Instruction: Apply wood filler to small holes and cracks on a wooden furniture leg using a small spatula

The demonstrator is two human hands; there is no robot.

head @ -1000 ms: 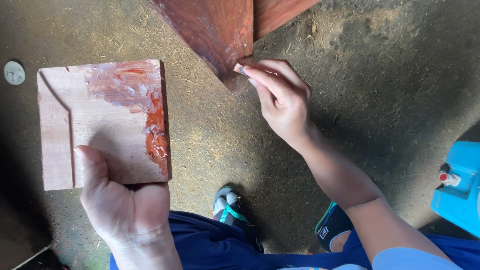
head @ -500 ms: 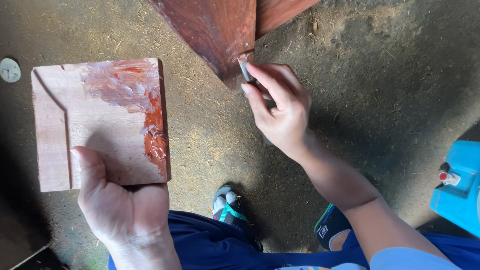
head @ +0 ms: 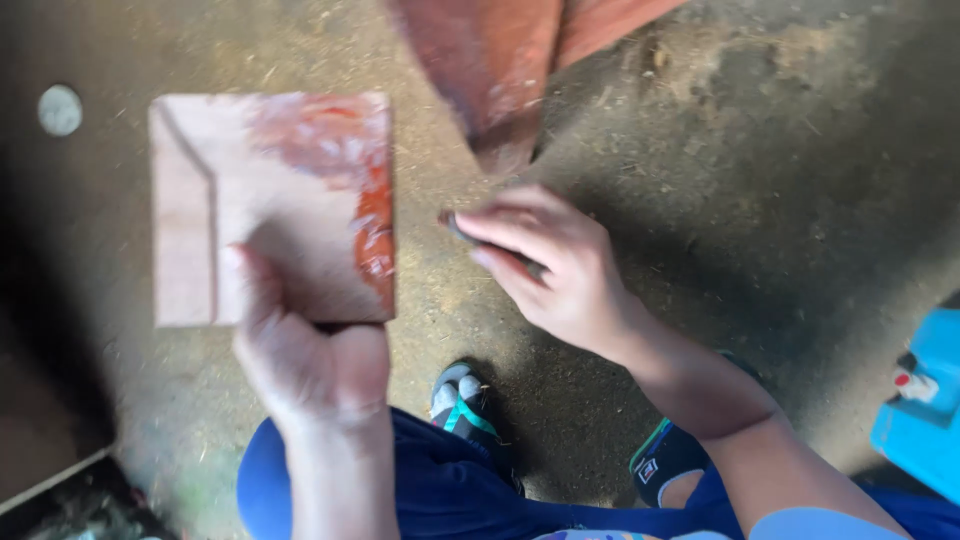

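Right hand: drawn back from red wood tip toward board, fingers pinching small dark tool; left hand grips board's lower edge; paste reload likely.

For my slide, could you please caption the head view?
Left hand holds a paint-smeared wooden board; right hand pinches a small dark tool near it.

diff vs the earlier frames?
The right hand pulled its small dark tool back off the tip of the reddish wood piece, toward the body. The left hand keeps holding the paint-smeared square board as before.
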